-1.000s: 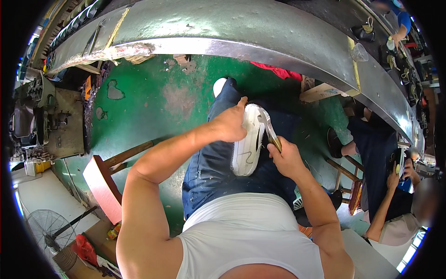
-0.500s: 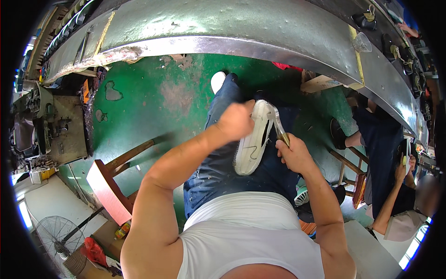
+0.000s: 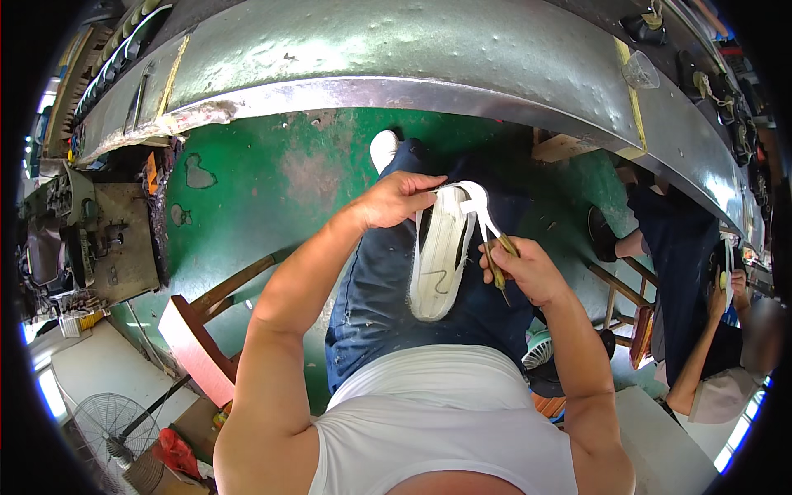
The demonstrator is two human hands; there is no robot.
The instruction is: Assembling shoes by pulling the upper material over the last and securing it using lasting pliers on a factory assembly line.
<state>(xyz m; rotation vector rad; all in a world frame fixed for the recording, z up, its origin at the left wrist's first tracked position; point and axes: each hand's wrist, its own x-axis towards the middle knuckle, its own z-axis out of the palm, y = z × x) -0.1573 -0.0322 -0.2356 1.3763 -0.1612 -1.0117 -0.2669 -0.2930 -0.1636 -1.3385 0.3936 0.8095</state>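
A pale, shoe-shaped piece [image 3: 437,272], with a drawn dark mark near its nearer end, lies lengthwise on my dark blue trousers. At its far end my left hand [image 3: 404,199] is closed, pinching the edge where a white strip [image 3: 477,196] begins. The strip loops over to the right and runs down to my right hand [image 3: 525,268]. That hand is closed round a slim brownish-yellow tool [image 3: 497,266] with a thin dark tip pointing towards me; its exact kind is unclear. Whether the right fingers also grip the strip cannot be made out.
A metal-topped bench [image 3: 355,49] spans the far side. A wooden stool [image 3: 194,351] stands at left, beyond it a machine [image 3: 115,239] and a fan [image 3: 111,425]. At right, a seated co-worker's hands [image 3: 726,289] hold a pale strip.
My left hand has swung a little left and lower, no longer blurred. The pale piece has turned more upright and slid slightly left. The tool in my right hand now points towards me.
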